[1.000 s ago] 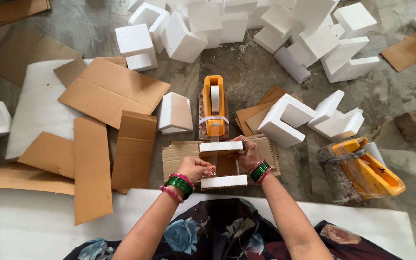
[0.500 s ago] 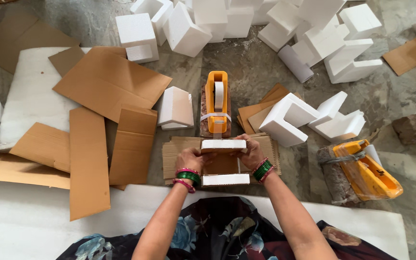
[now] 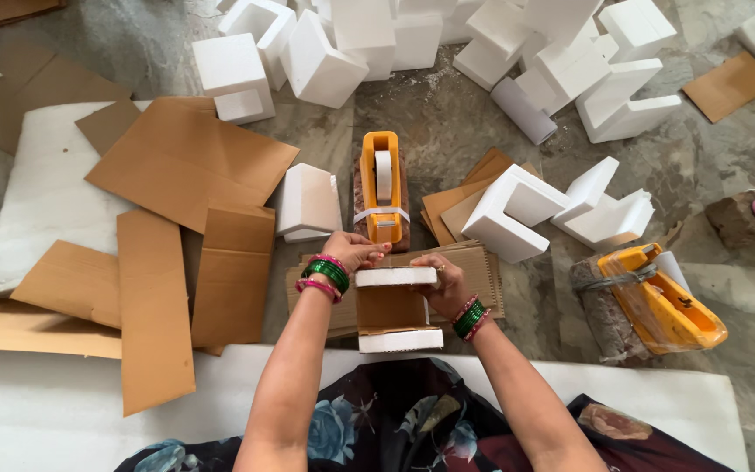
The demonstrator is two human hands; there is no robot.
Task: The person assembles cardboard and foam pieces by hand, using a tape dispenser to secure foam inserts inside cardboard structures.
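You sit on a grey stone floor strewn with white foam blocks and flat cardboard sheets. Between your hands is a small cardboard piece capped by two white foam strips, one at its far end and one at its near end, resting on a corrugated cardboard pad. Your left hand reaches past the far foam strip, its fingers pinched together at the near end of the orange tape dispenser, which stands just beyond them; whether they grip tape you cannot tell. Your right hand is closed on the far foam strip's right end, fingers curled round it. A white foam block stands just left of your left fingers, and a U-shaped foam piece lies beyond and to the right of your right fingers. Well off to the right, a second orange tape dispenser lies tilted on a brown wrapped block.
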